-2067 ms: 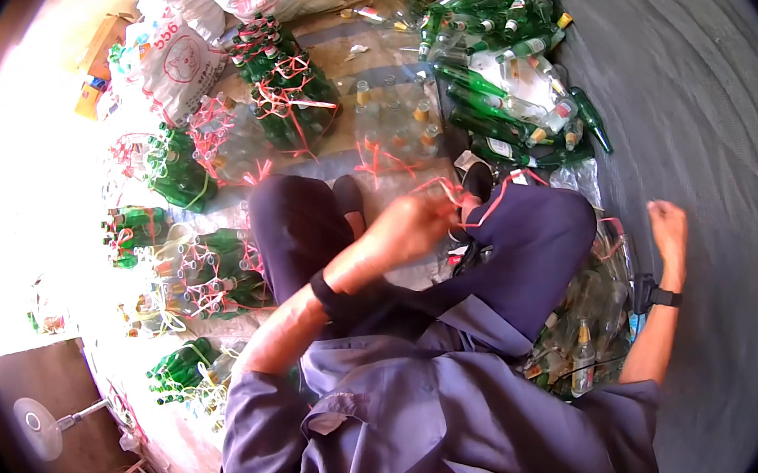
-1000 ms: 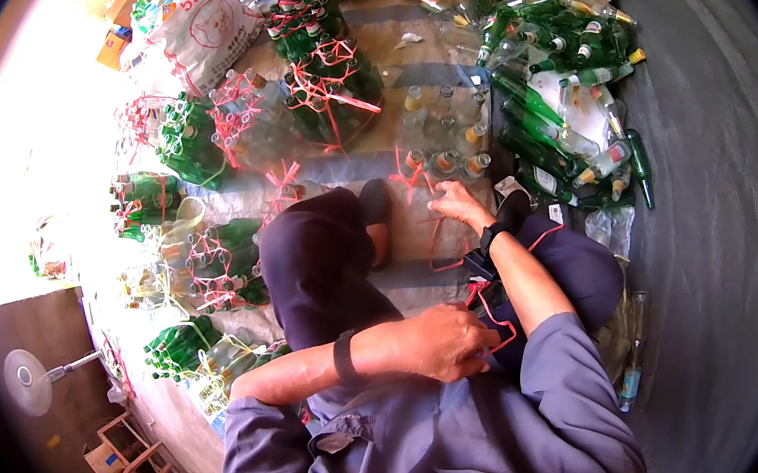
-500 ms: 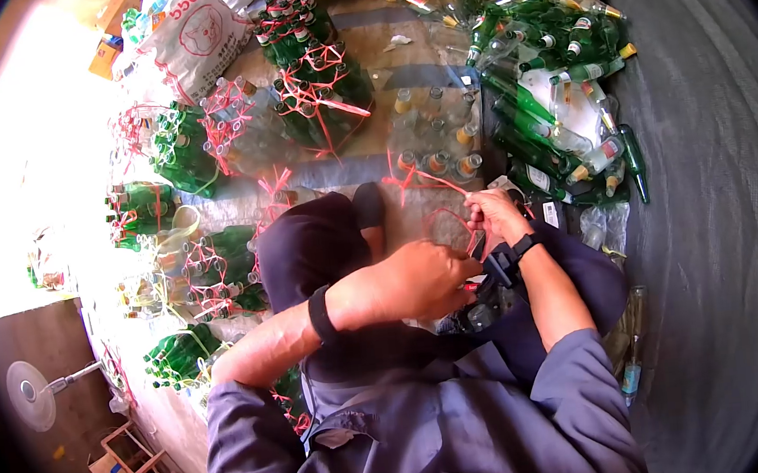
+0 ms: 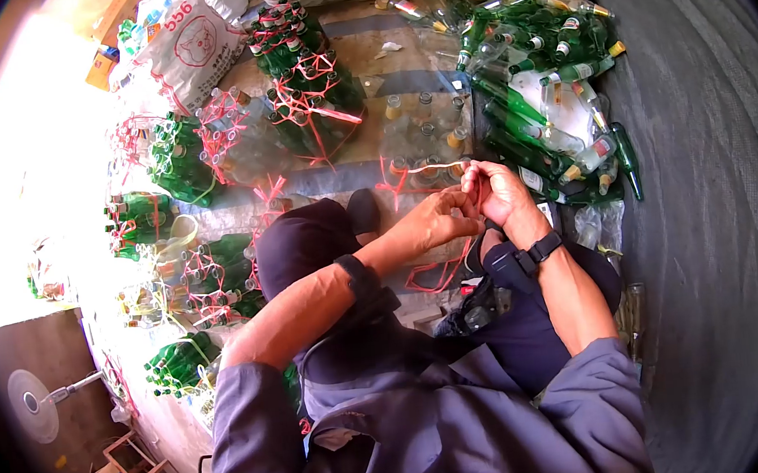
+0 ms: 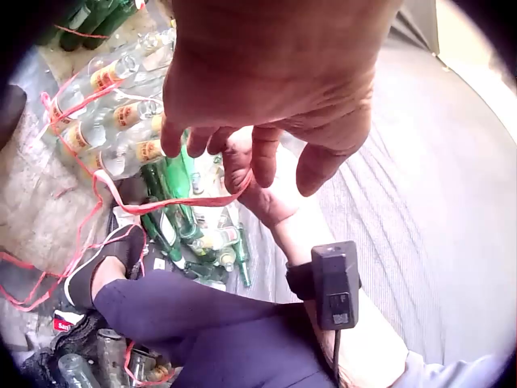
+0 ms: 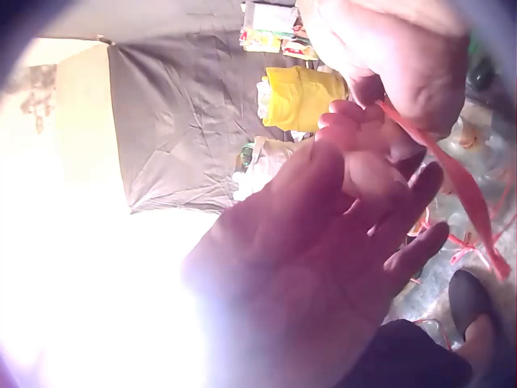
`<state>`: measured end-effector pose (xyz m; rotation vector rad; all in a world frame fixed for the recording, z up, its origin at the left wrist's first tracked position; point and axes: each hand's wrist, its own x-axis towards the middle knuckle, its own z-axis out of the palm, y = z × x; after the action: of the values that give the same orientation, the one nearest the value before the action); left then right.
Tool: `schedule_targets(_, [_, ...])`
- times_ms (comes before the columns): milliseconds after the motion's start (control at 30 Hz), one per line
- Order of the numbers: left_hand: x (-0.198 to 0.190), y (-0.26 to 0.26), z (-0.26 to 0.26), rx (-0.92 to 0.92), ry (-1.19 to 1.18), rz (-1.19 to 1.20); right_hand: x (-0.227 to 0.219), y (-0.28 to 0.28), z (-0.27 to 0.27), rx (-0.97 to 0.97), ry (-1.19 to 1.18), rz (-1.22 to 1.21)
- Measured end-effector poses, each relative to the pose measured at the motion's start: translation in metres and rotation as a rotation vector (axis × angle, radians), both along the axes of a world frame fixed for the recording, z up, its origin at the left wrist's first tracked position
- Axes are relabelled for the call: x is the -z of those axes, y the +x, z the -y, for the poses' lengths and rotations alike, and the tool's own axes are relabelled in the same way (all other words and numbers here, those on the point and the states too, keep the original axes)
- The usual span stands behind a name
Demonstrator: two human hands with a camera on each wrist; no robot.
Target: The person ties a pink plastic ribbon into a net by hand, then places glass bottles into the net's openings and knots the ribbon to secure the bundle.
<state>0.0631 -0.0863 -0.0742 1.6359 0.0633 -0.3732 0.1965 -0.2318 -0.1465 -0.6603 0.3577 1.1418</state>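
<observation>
A bundle of clear glass bottles (image 4: 428, 128) stands in front of the person, with pink plastic strapping (image 5: 161, 200) tied at its near corner. From there a length of strapping runs to the hands. My right hand (image 4: 503, 191) is palm up and pinches the strapping in its curled fingers. Over it, my left hand (image 4: 436, 221) reaches across, fingertips right at the right hand's fingers. In the left wrist view the left hand's thumb and index finger point down, apart, beside the strapping. A loose loop of strapping (image 4: 441, 274) hangs below the hands.
Green bottles tied with pink strapping (image 4: 308, 89) stand at the back left, with more bundles (image 4: 220, 268) along the left. Loose bottles (image 4: 546, 87) lie heaped at the back right. A white sack (image 4: 191, 46) is behind; grey sheeting (image 4: 710, 207) covers the right. Folded legs (image 4: 308, 252) flank the work.
The right hand, first out at the far right, came in to the strapping by the bottles and turned palm up. The left hand drew back toward the body, then moved forward to meet it.
</observation>
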Motion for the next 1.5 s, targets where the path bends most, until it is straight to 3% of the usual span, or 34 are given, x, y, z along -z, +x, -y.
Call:
schedule_targets(67, [0.012, -0.002, 0.004, -0.026, -0.140, -0.136, -0.007, -0.006, -0.003, 0.049, 0.023, -0.042])
schedule_targets(133, [0.015, -0.007, 0.010, 0.007, 0.068, 0.537, -0.002, -0.007, -0.004, 0.115, 0.030, -0.128])
schedule_targets(167, [0.016, -0.011, 0.009, 0.011, 0.069, 0.537, 0.001, -0.007, -0.005, 0.180, 0.039, -0.210])
schedule_targets(233, [-0.032, -0.015, 0.000, -0.004, -0.424, -0.379, 0.011, -0.002, 0.001, 0.204, 0.094, -0.245])
schedule_targets(267, [-0.034, -0.018, -0.005, -0.001, -0.423, -0.380, 0.016, 0.000, 0.004, 0.222, 0.095, -0.212])
schedule_targets(333, [-0.052, -0.021, -0.018, 0.027, -0.067, -0.174, 0.021, -0.001, 0.007, 0.246, 0.095, -0.182])
schedule_targets(367, [-0.074, -0.023, -0.026, -0.013, -0.078, -0.313, 0.022, -0.003, 0.007, 0.329, 0.013, -0.175])
schedule_targets(533, [-0.089, -0.027, -0.076, -0.164, -0.162, -0.065, 0.038, -0.001, 0.008, 0.448, -0.117, -0.156])
schedule_targets(700, [-0.095, -0.022, -0.141, -0.186, 0.113, 0.015, 0.067, 0.018, 0.015, 0.652, -0.211, -0.180])
schedule_targets(833, [-0.092, -0.010, -0.174, -0.200, 0.163, -0.056, 0.074, 0.027, 0.026, 0.644, -0.254, -0.134])
schedule_targets(967, [-0.060, 0.021, -0.198, -0.258, 0.226, -0.056, 0.073, 0.026, 0.032, 0.617, -0.293, -0.093])
schedule_targets(1033, [-0.055, 0.044, -0.190, -0.208, 0.289, 0.002, 0.080, 0.028, 0.032, 0.575, -0.171, -0.070])
schedule_targets(1133, [-0.043, 0.087, -0.169, -0.207, 0.199, 0.058, 0.088, 0.029, 0.025, 0.588, -0.210, -0.024])
schedule_targets(1200, [-0.022, 0.113, -0.168, -0.086, 0.379, 0.194, 0.091, 0.032, 0.018, 0.564, -0.200, -0.002])
schedule_targets(1233, [0.011, 0.127, -0.178, -0.090, 0.381, 0.192, 0.092, 0.033, 0.014, 0.560, -0.199, -0.003])
schedule_targets(1267, [0.058, 0.143, -0.192, 0.022, 0.614, 0.549, 0.092, 0.035, 0.010, 0.537, -0.196, 0.001])
schedule_targets(1300, [0.062, 0.152, -0.188, 0.143, 0.839, 0.909, 0.091, 0.037, 0.007, 0.516, -0.195, 0.005])
schedule_targets(1333, [0.070, 0.148, -0.182, 0.051, 0.771, 0.461, 0.091, 0.039, 0.003, 0.507, -0.220, 0.011])
schedule_targets(1367, [0.073, 0.151, -0.183, 0.049, 0.769, 0.460, 0.091, 0.040, 0.000, 0.505, -0.223, 0.011])
schedule_targets(1433, [0.100, 0.158, -0.190, 0.270, 1.274, 0.594, 0.095, 0.043, -0.003, 0.471, -0.219, 0.051])
schedule_targets(1467, [0.134, 0.165, -0.200, 0.273, 1.287, 0.447, 0.093, 0.044, -0.005, 0.472, -0.225, 0.049])
schedule_targets(1500, [0.143, 0.163, -0.204, 0.274, 1.283, 0.444, 0.090, 0.044, -0.008, 0.466, -0.246, 0.073])
